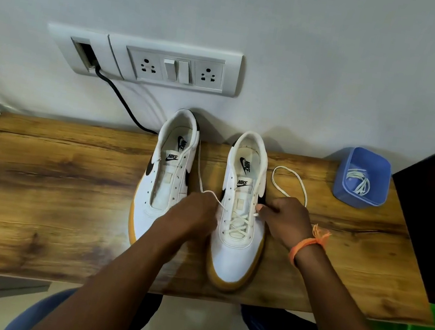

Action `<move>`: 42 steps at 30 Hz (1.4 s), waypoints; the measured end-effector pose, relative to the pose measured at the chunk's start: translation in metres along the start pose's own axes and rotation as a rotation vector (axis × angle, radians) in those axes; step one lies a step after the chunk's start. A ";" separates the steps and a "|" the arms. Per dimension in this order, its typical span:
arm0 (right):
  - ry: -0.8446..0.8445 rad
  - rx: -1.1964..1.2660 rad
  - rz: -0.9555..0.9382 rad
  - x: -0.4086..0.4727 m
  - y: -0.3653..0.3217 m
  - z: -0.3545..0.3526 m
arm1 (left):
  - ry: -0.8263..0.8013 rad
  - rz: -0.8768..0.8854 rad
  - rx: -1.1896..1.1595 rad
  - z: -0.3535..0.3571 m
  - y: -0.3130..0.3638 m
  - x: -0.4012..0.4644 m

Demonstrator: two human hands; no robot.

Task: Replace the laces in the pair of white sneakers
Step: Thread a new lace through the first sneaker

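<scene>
Two white sneakers with tan soles stand side by side on the wooden table (35,193), toes toward me. The left sneaker (163,182) has no lace in its eyelets. The right sneaker (237,242) has a white lace (238,221) crossed through its lower eyelets. My left hand (194,212) pinches the lace's left end, which trails up between the sneakers. My right hand (285,222), with an orange wrist thread, grips the lace's right end at an eyelet; the slack loops on the table behind it.
A blue plastic tub (362,179) at the back right holds another white lace. A black cable (123,104) runs from the wall socket panel (147,61) down behind the left sneaker. A dark panel stands at the table's right end.
</scene>
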State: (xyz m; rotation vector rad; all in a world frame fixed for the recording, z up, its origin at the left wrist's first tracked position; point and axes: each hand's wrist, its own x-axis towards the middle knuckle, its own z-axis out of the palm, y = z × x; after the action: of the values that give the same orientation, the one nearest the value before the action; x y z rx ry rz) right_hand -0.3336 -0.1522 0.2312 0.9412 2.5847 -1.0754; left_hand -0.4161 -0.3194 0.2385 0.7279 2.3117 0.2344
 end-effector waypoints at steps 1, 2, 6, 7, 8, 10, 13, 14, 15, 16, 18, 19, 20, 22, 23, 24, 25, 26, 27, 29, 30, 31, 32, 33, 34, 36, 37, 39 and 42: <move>0.004 0.040 0.017 0.000 0.001 0.000 | -0.096 -0.012 0.022 0.001 0.000 -0.003; 0.006 0.089 0.027 0.001 0.002 0.000 | -0.151 -0.010 0.049 0.004 -0.003 -0.002; -0.007 0.426 0.145 0.001 0.001 0.001 | -0.130 0.004 0.035 -0.008 -0.011 -0.002; -0.016 0.480 0.158 0.002 -0.001 0.001 | -0.127 -0.035 -0.065 -0.016 -0.013 -0.005; -0.037 0.514 0.154 0.002 -0.003 0.001 | -0.129 -0.078 -0.182 -0.025 -0.014 -0.008; -0.047 0.538 0.134 0.002 -0.002 0.004 | -0.099 -0.153 -0.363 -0.041 -0.016 -0.015; 0.037 0.534 0.134 0.001 0.001 0.009 | 0.157 -0.153 -0.452 -0.048 -0.020 -0.016; 0.062 0.530 0.139 0.002 0.002 0.012 | 0.304 -0.126 -0.439 -0.046 -0.020 -0.014; 0.075 0.519 0.147 0.003 0.003 0.014 | 0.447 -0.097 -0.417 -0.042 -0.019 -0.011; 0.084 0.519 0.153 0.004 0.003 0.017 | 0.561 -0.080 -0.390 -0.038 -0.017 -0.009; 0.110 0.537 0.182 0.007 0.004 0.023 | 0.672 -0.041 -0.399 -0.030 -0.010 -0.005; 0.118 0.549 0.200 0.007 0.004 0.026 | 0.683 -0.014 -0.430 -0.026 -0.006 -0.004; 0.119 0.572 0.221 0.009 0.006 0.028 | 0.679 0.016 -0.463 -0.022 -0.001 -0.003; 0.090 0.681 0.285 0.009 0.003 0.027 | 0.643 0.104 -0.484 -0.012 0.008 -0.001; 0.069 0.783 0.330 0.008 0.000 0.025 | 0.614 0.164 -0.473 -0.007 0.013 -0.001; 0.046 0.909 0.377 0.006 -0.004 0.021 | 0.572 0.220 -0.462 -0.002 0.017 -0.002; 0.021 1.035 0.414 0.005 -0.008 0.016 | 0.517 0.269 -0.465 0.003 0.020 -0.002; -0.002 1.137 0.433 0.005 -0.010 0.009 | 0.463 0.306 -0.481 0.008 0.024 -0.003; -0.024 1.215 0.428 0.004 -0.013 0.001 | 0.431 0.329 -0.485 0.011 0.026 -0.003; -0.059 1.349 0.358 0.005 -0.016 -0.017 | 0.441 0.354 -0.446 0.014 0.027 -0.002; -0.062 1.414 0.303 0.006 -0.015 -0.026 | 0.463 0.373 -0.410 0.013 0.027 -0.002; -0.049 1.464 0.249 0.007 -0.015 -0.036 | 0.483 0.400 -0.367 0.012 0.027 -0.002; -0.027 1.490 0.205 0.007 -0.013 -0.045 | 0.493 0.425 -0.317 0.011 0.028 -0.003; -0.004 1.500 0.177 0.007 -0.011 -0.052 | 0.473 0.442 -0.289 0.012 0.030 -0.004; 0.011 1.510 0.163 0.007 -0.010 -0.057 | 0.415 0.452 -0.296 0.015 0.033 -0.005; -0.005 1.543 0.144 0.006 -0.009 -0.061 | 0.204 0.443 -0.417 0.020 0.038 -0.007; -0.028 1.556 0.133 0.005 -0.010 -0.060 | 0.086 0.437 -0.479 0.024 0.041 -0.008; -0.074 1.583 0.122 0.005 -0.014 -0.057 | -0.076 0.467 -0.444 0.030 0.044 -0.007; -0.068 1.565 0.106 0.005 -0.016 -0.060 | -0.273 0.500 -0.303 0.039 0.048 -0.009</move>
State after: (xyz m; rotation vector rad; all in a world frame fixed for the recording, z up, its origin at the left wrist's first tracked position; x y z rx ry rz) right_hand -0.3433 -0.1171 0.2812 1.0883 1.1616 -2.9682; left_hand -0.3636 -0.2864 0.2320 1.0932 1.7563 0.6517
